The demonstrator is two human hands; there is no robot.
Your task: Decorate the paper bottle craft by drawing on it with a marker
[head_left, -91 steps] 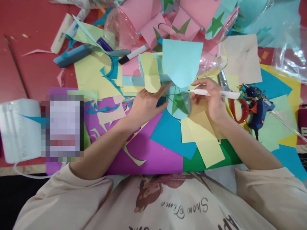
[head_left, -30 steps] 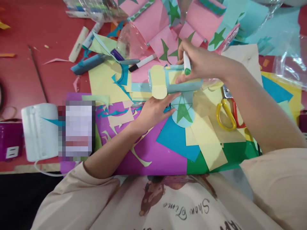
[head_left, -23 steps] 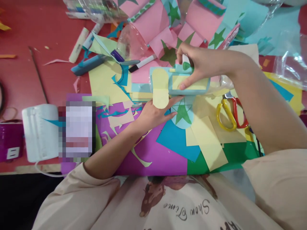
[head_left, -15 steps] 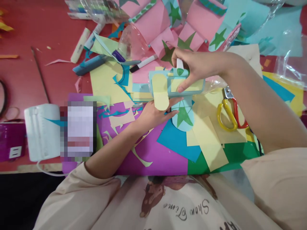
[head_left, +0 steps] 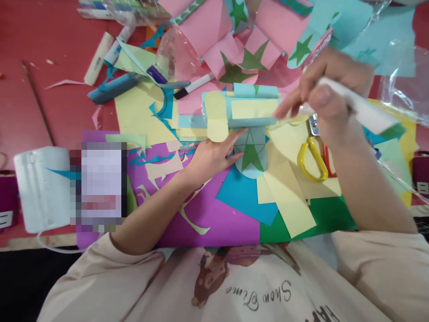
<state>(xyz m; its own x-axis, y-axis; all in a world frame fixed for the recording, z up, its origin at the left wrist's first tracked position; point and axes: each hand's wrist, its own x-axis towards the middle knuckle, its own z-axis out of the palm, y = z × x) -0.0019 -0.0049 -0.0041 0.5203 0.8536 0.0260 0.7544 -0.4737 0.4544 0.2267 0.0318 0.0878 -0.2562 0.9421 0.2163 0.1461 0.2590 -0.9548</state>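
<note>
My left hand [head_left: 214,154] lies flat with fingers stretched on the coloured paper, fingertips on the light blue flap with a green star [head_left: 251,154]. Above it lies a clear bottle wrapped in light blue and yellow paper [head_left: 241,109]. My right hand [head_left: 326,96], blurred by motion, is closed on a white glue stick with a green end [head_left: 363,109], to the right of the bottle and just apart from its right end.
Yellow and red scissors [head_left: 313,156] lie right of the star flap. A black-tipped white marker [head_left: 194,86], a blue tube [head_left: 112,87] and more glue sticks [head_left: 98,58] lie at the back left. A white device [head_left: 40,188] sits at the left edge. Paper scraps cover the red table [head_left: 33,103].
My right hand has lifted off the paper-wrapped bottle and swung right with the glue stick. The left hand has stayed on the star flap.
</note>
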